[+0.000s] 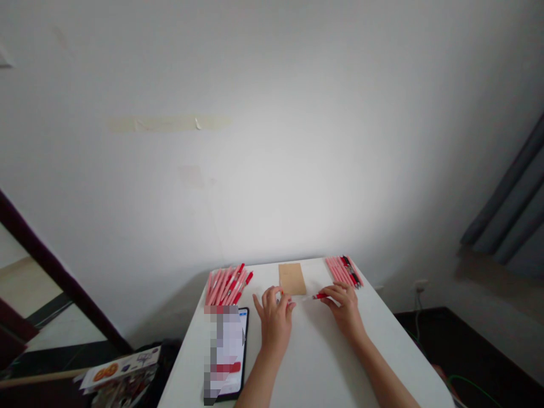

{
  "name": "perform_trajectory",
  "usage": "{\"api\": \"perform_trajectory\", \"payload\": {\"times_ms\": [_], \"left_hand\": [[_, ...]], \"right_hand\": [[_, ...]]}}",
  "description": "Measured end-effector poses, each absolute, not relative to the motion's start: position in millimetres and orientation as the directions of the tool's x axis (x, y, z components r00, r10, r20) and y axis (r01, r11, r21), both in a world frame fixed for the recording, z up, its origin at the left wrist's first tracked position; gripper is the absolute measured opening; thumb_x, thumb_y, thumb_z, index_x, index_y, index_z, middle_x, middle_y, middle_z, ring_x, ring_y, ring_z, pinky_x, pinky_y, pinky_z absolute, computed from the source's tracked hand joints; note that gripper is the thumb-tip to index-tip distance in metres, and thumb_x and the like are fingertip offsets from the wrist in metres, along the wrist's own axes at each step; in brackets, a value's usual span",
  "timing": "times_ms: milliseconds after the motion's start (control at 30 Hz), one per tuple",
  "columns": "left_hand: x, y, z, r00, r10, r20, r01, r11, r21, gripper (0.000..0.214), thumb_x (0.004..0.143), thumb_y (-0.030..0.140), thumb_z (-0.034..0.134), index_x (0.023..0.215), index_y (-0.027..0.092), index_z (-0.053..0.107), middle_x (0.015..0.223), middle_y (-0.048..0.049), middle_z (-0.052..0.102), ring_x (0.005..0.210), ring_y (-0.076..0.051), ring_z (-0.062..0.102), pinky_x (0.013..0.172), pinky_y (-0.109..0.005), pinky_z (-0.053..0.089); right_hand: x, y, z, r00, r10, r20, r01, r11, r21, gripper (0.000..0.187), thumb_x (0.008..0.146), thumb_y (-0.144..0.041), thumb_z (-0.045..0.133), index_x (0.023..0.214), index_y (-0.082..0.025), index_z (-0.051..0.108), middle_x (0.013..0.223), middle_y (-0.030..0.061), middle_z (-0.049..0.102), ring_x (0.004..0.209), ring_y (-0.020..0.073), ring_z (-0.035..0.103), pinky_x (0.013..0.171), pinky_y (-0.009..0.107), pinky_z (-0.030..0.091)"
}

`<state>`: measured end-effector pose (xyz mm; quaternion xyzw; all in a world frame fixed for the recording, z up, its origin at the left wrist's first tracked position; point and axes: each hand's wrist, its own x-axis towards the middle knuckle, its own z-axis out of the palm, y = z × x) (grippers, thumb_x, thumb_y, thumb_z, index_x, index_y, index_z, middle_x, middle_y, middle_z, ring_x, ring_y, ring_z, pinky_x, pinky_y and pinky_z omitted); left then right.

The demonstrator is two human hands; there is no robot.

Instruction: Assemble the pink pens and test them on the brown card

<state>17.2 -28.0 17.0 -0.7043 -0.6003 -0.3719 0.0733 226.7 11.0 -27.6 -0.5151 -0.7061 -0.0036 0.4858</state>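
Observation:
In the head view, my right hand (343, 306) pinches a red pen (319, 296) level above the white table. A thin see-through piece (304, 298) stretches from the pen's left end to my left hand (274, 314). The thumb and forefinger of that hand are closed on its other end, while the other fingers are raised. Whether the see-through piece is part of the pen or a separate sleeve I cannot tell. Just beyond my left fingertips lies a flat brown card or pad (292, 277). A row of pink pens (340, 269), some red and black, lies beyond my right hand.
A loose pile of pink and red pens (225, 285) lies at the table's far left. Nearer stands a phone (238, 354), lying flat, its screen partly blurred. The white table (323, 362) meets the wall (272, 215) behind. Left of the table is a box (121, 365).

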Motion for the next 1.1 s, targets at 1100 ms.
{"api": "perform_trajectory", "payload": {"times_ms": [1100], "left_hand": [[26,-25,8,-0.068,0.735,0.674,0.933,-0.193,0.304,0.017,0.087,0.029,0.048,0.082,0.020,0.062,0.112,-0.0071,0.060,0.111,-0.023,0.051,0.106,-0.061,0.028]], "right_hand": [[230,14,-28,0.096,0.710,0.698,0.686,0.461,-0.563,0.029,0.085,-0.049,0.054,0.084,-0.028,0.073,0.086,0.0055,0.072,0.093,0.0261,0.057,0.085,0.041,0.043]]}}
